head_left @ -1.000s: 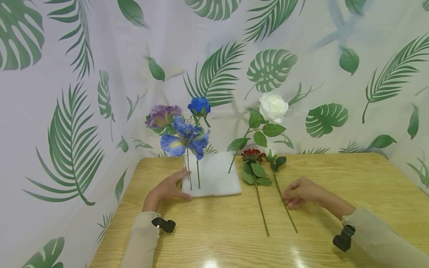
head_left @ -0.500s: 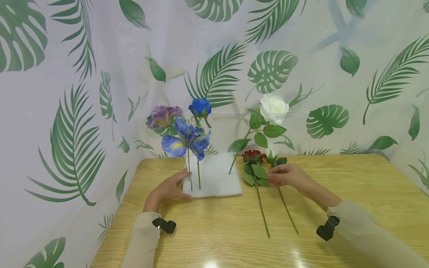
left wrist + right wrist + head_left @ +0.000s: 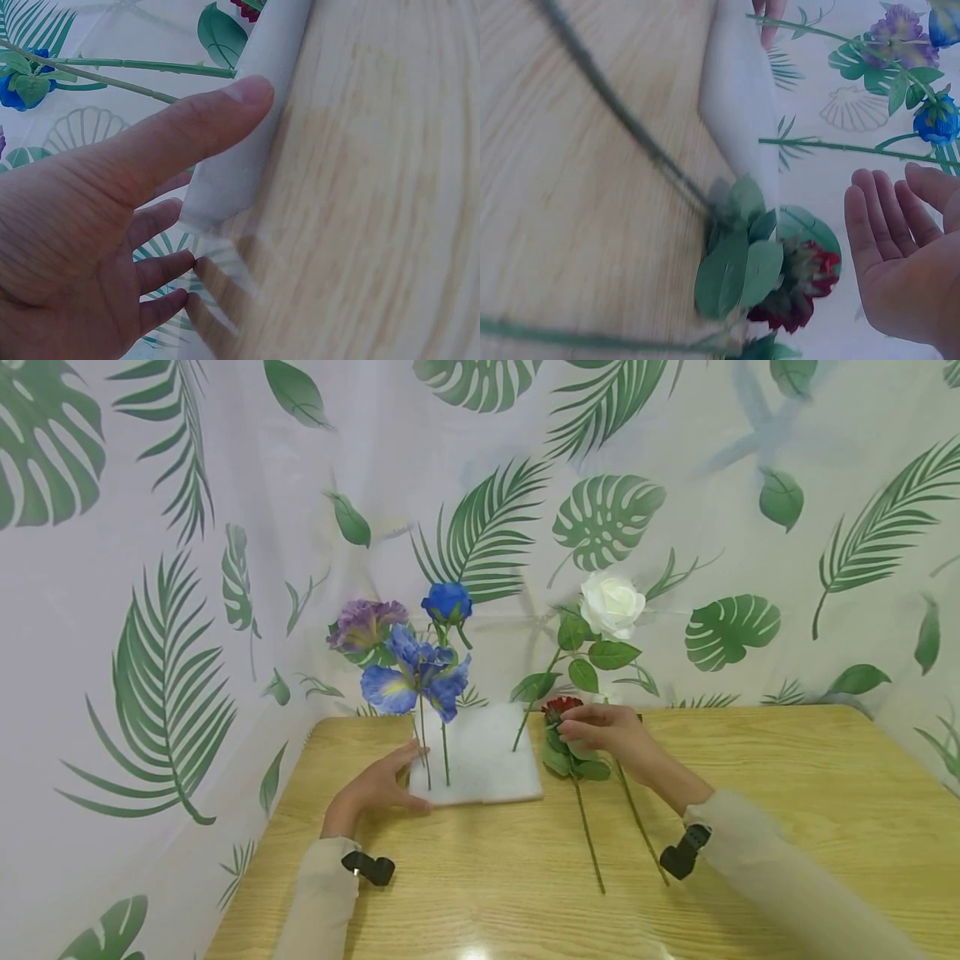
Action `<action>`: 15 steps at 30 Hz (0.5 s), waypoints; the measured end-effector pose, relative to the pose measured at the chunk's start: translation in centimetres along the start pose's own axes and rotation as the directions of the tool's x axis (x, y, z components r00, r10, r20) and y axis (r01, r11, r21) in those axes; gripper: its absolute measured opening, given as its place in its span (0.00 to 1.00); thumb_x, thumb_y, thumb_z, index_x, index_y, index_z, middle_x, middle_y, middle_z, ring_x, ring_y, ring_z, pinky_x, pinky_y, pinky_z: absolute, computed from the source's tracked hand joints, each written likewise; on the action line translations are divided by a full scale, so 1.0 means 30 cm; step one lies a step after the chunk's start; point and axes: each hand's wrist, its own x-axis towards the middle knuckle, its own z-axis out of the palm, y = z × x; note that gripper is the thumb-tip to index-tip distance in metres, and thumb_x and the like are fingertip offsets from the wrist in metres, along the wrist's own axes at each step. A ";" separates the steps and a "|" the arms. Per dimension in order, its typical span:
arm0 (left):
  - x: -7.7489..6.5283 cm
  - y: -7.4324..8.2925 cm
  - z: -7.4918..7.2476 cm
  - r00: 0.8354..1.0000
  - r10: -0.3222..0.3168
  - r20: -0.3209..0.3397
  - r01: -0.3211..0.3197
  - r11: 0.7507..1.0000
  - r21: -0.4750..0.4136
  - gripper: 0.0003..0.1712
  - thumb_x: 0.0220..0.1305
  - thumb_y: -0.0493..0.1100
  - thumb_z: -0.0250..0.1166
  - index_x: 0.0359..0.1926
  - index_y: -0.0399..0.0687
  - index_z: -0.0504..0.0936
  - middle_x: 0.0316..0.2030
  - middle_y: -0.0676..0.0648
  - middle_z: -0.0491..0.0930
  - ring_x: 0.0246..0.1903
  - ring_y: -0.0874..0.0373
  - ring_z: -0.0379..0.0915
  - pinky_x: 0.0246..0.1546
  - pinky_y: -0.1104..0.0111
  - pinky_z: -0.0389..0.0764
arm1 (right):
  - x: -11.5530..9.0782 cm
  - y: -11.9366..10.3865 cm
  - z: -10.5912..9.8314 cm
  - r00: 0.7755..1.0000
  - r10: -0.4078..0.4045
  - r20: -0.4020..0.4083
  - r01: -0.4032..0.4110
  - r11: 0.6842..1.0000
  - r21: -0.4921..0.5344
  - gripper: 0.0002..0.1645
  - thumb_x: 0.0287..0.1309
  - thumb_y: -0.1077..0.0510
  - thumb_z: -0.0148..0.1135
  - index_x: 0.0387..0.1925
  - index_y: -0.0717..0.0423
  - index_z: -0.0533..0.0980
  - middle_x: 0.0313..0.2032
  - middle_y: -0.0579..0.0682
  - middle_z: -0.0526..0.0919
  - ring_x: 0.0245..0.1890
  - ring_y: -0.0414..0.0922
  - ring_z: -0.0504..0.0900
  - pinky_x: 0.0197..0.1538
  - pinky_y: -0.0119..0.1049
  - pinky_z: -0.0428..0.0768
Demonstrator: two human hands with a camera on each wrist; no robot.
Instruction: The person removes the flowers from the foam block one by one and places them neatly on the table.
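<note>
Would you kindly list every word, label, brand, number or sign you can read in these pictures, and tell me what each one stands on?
None: no word, label, brand, number or sign can be read in any view.
Patterned wall sheet: printed leaves and shell outlines, no readable lettering.
White foam pad: no lettering on the visible faces.
Left wrist camera and right wrist camera: too small to tell if marked.

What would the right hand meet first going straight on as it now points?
Probably the white rose's stem, just ahead of the right hand in the head view; depth is unclear, so the hand could pass in front or behind.
</note>
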 end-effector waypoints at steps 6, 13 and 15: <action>0.001 -0.006 0.002 1.000 -0.008 -0.002 0.008 1.000 -0.007 0.60 0.51 0.52 0.82 0.79 0.45 0.58 0.82 0.39 0.41 0.81 0.40 0.37 0.79 0.44 0.48 | 0.040 -0.022 0.049 1.000 -0.024 0.003 0.023 0.998 0.055 0.27 0.70 0.52 0.64 0.62 0.66 0.75 0.61 0.66 0.80 0.55 0.49 0.86 0.62 0.54 0.82; 0.000 -0.006 0.003 1.000 -0.008 -0.008 0.007 1.000 -0.017 0.61 0.50 0.53 0.82 0.79 0.46 0.58 0.82 0.39 0.41 0.81 0.39 0.37 0.79 0.43 0.48 | 0.080 -0.027 0.088 0.998 -0.049 -0.027 0.051 0.995 0.082 0.29 0.71 0.56 0.63 0.67 0.65 0.73 0.64 0.65 0.78 0.61 0.55 0.81 0.62 0.55 0.81; 0.000 -0.006 0.005 1.000 -0.008 -0.007 0.008 1.000 -0.018 0.61 0.50 0.53 0.82 0.79 0.47 0.58 0.82 0.40 0.41 0.81 0.40 0.37 0.79 0.44 0.48 | 0.089 -0.026 0.098 0.998 -0.042 -0.044 0.046 0.995 0.092 0.29 0.70 0.56 0.64 0.67 0.65 0.73 0.63 0.66 0.78 0.62 0.58 0.80 0.61 0.53 0.82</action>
